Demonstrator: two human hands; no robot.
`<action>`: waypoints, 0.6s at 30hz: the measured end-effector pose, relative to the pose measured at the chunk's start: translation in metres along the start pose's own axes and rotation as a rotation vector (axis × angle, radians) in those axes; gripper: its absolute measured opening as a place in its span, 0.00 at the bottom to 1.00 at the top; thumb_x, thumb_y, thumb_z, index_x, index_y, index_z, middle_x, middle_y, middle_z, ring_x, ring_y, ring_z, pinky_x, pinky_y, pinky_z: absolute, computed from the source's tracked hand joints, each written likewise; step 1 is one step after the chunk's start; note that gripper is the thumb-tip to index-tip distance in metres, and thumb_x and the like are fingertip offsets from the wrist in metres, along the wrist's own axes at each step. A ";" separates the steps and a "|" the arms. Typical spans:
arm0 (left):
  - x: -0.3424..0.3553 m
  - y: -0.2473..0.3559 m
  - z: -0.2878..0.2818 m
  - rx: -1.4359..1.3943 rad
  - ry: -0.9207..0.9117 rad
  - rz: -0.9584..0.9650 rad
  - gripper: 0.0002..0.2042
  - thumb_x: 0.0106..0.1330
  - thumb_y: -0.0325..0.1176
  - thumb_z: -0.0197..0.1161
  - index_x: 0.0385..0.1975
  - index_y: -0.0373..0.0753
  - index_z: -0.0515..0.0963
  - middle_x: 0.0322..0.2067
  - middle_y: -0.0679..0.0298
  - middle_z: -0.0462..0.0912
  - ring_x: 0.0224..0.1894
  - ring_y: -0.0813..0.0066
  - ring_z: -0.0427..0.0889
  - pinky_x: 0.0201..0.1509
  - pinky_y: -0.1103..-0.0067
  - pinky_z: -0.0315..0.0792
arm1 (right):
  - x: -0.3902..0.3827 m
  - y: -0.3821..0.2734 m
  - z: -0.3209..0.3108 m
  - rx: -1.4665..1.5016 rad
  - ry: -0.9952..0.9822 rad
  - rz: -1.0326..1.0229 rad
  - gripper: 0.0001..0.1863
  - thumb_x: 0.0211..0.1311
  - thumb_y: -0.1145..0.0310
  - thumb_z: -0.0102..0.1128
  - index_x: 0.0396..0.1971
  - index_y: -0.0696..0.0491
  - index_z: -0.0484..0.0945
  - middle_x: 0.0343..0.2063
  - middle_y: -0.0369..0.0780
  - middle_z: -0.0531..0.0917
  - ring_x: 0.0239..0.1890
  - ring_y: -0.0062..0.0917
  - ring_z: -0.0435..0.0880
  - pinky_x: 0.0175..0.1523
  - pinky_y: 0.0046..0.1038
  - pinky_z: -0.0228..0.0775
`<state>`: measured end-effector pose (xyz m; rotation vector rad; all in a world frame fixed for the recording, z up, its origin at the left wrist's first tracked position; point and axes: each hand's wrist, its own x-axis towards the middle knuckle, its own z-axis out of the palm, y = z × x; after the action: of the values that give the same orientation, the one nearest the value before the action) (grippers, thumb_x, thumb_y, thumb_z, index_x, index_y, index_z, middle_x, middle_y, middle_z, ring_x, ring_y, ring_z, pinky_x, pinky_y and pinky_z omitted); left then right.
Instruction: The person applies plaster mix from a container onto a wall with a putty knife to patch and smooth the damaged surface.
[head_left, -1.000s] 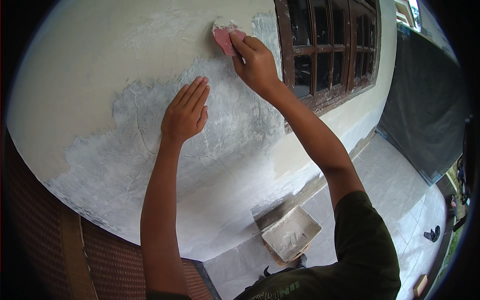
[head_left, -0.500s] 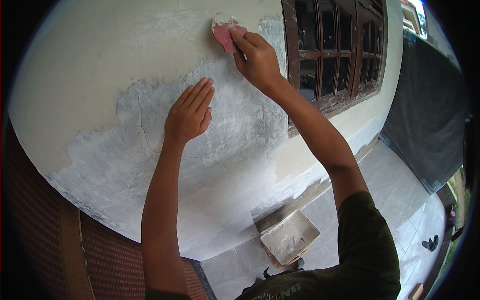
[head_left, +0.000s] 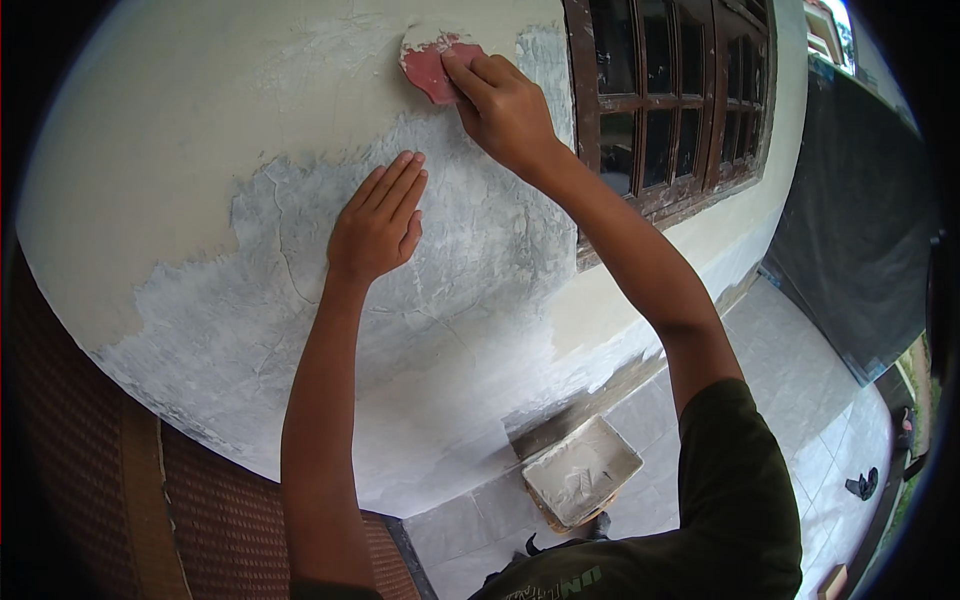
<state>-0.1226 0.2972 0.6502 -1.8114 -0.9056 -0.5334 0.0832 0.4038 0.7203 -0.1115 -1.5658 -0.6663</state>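
My right hand [head_left: 505,115] grips a red, roughly flat scraper [head_left: 428,70] smeared with white paste, held against the upper part of the cream wall [head_left: 150,170] just left of the window. Below and left of it, my left hand [head_left: 378,215] lies with straight fingers on a patchy grey-white area [head_left: 270,320] of the wall, which has thin cracks and rough edges where it meets the cream paint.
A brown wooden window [head_left: 660,145] is at the upper right. A tray of pale paste [head_left: 568,485] rests on a support on the grey tiled floor [head_left: 780,350]. A dark sheet [head_left: 840,220] stands at the right, a woven brown panel [head_left: 70,390] at lower left.
My right hand and the red scraper have shifted left along the wall since half a second ago. My left hand stays on about the same spot.
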 end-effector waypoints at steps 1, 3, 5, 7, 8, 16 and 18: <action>-0.001 -0.002 -0.001 0.003 0.000 -0.002 0.22 0.63 0.28 0.59 0.58 0.32 0.76 0.65 0.55 0.74 0.70 0.60 0.70 0.73 0.65 0.62 | 0.008 0.006 0.007 -0.045 0.007 -0.029 0.23 0.50 0.78 0.64 0.50 0.57 0.81 0.31 0.38 0.80 0.37 0.34 0.83 0.29 0.30 0.79; 0.001 -0.002 -0.001 0.002 0.000 0.001 0.22 0.63 0.27 0.59 0.58 0.32 0.76 0.64 0.54 0.75 0.70 0.60 0.70 0.73 0.65 0.62 | 0.003 0.007 0.012 -0.094 0.013 -0.056 0.22 0.51 0.77 0.63 0.50 0.57 0.81 0.31 0.38 0.80 0.37 0.33 0.83 0.29 0.30 0.79; -0.004 -0.005 -0.002 0.016 -0.013 -0.008 0.22 0.63 0.27 0.58 0.58 0.32 0.76 0.64 0.54 0.75 0.70 0.60 0.70 0.73 0.65 0.62 | -0.029 -0.012 0.021 -0.020 -0.128 -0.090 0.22 0.52 0.77 0.63 0.50 0.58 0.80 0.31 0.38 0.80 0.39 0.33 0.84 0.30 0.30 0.80; -0.015 -0.013 0.004 0.021 -0.027 -0.008 0.21 0.64 0.29 0.57 0.58 0.32 0.76 0.64 0.55 0.75 0.70 0.62 0.70 0.74 0.66 0.62 | -0.058 -0.038 0.015 0.101 -0.128 -0.110 0.23 0.50 0.77 0.64 0.50 0.60 0.80 0.31 0.38 0.80 0.41 0.33 0.84 0.31 0.29 0.81; -0.015 -0.014 0.005 0.025 -0.036 -0.010 0.21 0.65 0.31 0.56 0.57 0.32 0.77 0.64 0.56 0.75 0.69 0.64 0.70 0.74 0.67 0.61 | -0.065 -0.046 0.001 0.154 -0.223 -0.099 0.24 0.49 0.78 0.65 0.51 0.58 0.81 0.32 0.39 0.80 0.42 0.33 0.85 0.33 0.31 0.82; -0.002 -0.005 0.000 0.034 -0.016 0.000 0.22 0.65 0.30 0.56 0.59 0.32 0.76 0.66 0.56 0.74 0.70 0.62 0.69 0.73 0.65 0.62 | -0.004 0.044 -0.005 -0.078 0.127 -0.043 0.24 0.50 0.76 0.65 0.52 0.54 0.80 0.33 0.40 0.81 0.36 0.36 0.83 0.34 0.34 0.79; -0.003 -0.006 0.001 0.013 -0.012 -0.001 0.22 0.64 0.29 0.57 0.60 0.33 0.75 0.66 0.56 0.73 0.71 0.61 0.68 0.73 0.63 0.62 | -0.022 0.049 0.003 -0.149 -0.053 0.020 0.24 0.51 0.76 0.63 0.52 0.56 0.79 0.33 0.39 0.80 0.38 0.36 0.83 0.35 0.33 0.80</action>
<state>-0.1290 0.2986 0.6511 -1.8044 -0.9156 -0.5169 0.1054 0.4523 0.7164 -0.2576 -1.5628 -0.7690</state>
